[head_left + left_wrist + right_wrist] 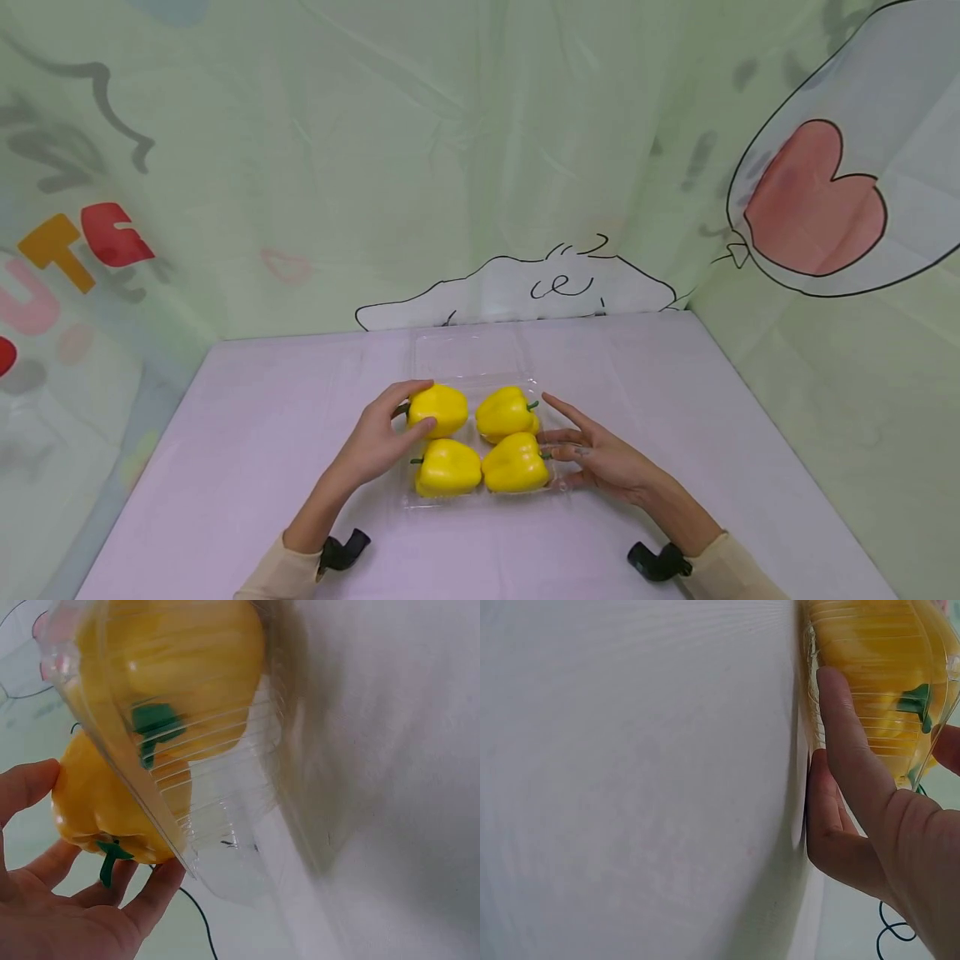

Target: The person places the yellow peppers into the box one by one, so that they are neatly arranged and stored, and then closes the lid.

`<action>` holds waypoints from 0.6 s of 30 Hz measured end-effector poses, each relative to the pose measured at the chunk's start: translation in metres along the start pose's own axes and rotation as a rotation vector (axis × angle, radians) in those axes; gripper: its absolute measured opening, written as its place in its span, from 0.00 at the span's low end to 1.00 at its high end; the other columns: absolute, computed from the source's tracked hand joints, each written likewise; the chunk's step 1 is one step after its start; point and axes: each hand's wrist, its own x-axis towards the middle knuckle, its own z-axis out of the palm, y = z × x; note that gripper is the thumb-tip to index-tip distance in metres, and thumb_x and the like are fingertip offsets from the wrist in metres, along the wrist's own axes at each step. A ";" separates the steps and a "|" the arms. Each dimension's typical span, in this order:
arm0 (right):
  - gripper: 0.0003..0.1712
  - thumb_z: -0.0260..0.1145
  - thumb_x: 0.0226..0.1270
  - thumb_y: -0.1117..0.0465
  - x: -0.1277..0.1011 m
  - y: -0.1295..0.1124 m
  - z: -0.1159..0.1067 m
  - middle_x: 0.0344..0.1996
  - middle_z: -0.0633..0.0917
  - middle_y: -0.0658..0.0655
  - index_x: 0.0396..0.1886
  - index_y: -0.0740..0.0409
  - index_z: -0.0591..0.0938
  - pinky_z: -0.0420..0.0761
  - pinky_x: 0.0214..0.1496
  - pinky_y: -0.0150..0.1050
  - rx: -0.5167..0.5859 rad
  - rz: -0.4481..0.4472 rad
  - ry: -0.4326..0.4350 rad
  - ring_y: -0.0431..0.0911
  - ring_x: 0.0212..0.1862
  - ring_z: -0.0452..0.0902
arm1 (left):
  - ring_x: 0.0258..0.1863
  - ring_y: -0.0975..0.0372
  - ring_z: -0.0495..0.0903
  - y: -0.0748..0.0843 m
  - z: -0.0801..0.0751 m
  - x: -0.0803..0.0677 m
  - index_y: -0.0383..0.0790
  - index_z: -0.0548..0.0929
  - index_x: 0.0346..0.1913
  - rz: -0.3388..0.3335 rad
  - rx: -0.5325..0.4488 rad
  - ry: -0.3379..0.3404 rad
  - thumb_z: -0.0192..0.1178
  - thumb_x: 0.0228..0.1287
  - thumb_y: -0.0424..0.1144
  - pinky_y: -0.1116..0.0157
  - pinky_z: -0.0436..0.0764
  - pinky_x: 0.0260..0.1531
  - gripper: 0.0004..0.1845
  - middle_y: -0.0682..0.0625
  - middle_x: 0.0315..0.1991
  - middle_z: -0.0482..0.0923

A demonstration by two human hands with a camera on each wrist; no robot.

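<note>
While four yellow peppers sit two by two in the clear tray [558, 487] at the table's [247, 433] middle, the left hand [375, 446] curls thumb and fingers round the far-left pepper [438, 408]. It lies directly ahead of that hand, stem [109, 859] toward the palm. The right hand [600, 458] is farther from it, fingers straight, flat against the tray's right wall.

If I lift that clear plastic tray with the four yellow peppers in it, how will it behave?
The clear plastic tray looks thin and ribbed, so it will probably flex or sag. Four yellow peppers fill it, so it is likely heavy for its stiffness. The rounded peppers may shift if it tilts.
</note>
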 end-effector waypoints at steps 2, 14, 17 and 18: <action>0.52 0.64 0.77 0.65 0.000 0.000 0.001 0.77 0.66 0.75 0.88 0.32 0.47 0.91 0.54 0.48 0.001 0.000 -0.002 0.51 0.67 0.77 | 0.74 0.50 0.74 0.000 0.001 0.001 0.48 0.76 0.75 0.011 0.029 0.003 0.69 0.72 0.41 0.45 0.76 0.74 0.30 0.47 0.75 0.74; 0.53 0.64 0.77 0.65 -0.001 -0.001 0.003 0.77 0.65 0.75 0.88 0.32 0.46 0.91 0.53 0.48 0.009 0.000 -0.007 0.52 0.66 0.78 | 0.72 0.50 0.76 0.004 0.006 0.002 0.48 0.76 0.74 0.012 0.077 -0.007 0.69 0.71 0.40 0.46 0.77 0.73 0.30 0.47 0.76 0.74; 0.53 0.64 0.77 0.65 -0.001 -0.001 0.003 0.77 0.66 0.75 0.88 0.32 0.46 0.91 0.53 0.48 0.011 0.002 -0.003 0.52 0.66 0.78 | 0.73 0.50 0.76 0.006 0.007 0.002 0.48 0.76 0.74 0.011 0.090 -0.004 0.69 0.71 0.40 0.46 0.77 0.73 0.30 0.47 0.76 0.74; 0.53 0.65 0.77 0.65 -0.001 -0.001 0.003 0.77 0.66 0.75 0.88 0.32 0.47 0.91 0.53 0.48 0.012 0.002 -0.003 0.52 0.67 0.78 | 0.73 0.49 0.75 0.006 0.007 0.002 0.48 0.77 0.74 0.010 0.096 -0.002 0.69 0.71 0.40 0.46 0.77 0.73 0.30 0.47 0.76 0.73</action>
